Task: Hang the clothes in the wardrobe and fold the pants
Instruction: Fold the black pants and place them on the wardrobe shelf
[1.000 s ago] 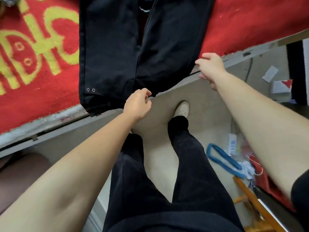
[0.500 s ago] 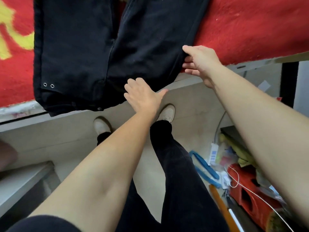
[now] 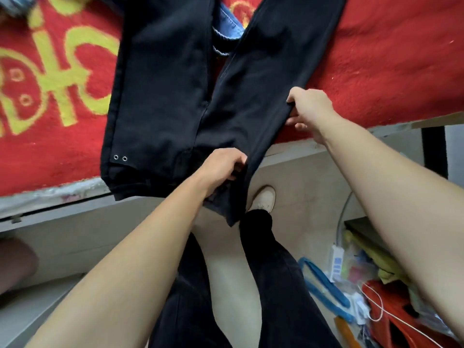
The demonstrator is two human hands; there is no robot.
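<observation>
Black pants [image 3: 175, 96] lie spread on a red blanket [image 3: 389, 59], legs pointing away from me, waistband hanging over the near edge of the bed. My left hand [image 3: 223, 164] grips the waistband near its right corner, fingers curled into the cloth. My right hand [image 3: 306, 109] pinches the pants' right side seam further up the leg. A blue denim garment [image 3: 226, 28] shows between the two pant legs.
The blanket carries yellow characters [image 3: 55, 71] on the left. The bed's grey edge [image 3: 62, 194] runs across below it. On the floor at the right lie a blue strap [image 3: 324, 285], a white power strip [image 3: 336, 262] and a pile of red and yellow items [image 3: 391, 310]. My own legs and a white shoe [image 3: 263, 197] are below.
Both hands went from open, reaching at the pants' edge, to holding the cloth: the left on the waistband, the right on the side seam. The view shifted left.
</observation>
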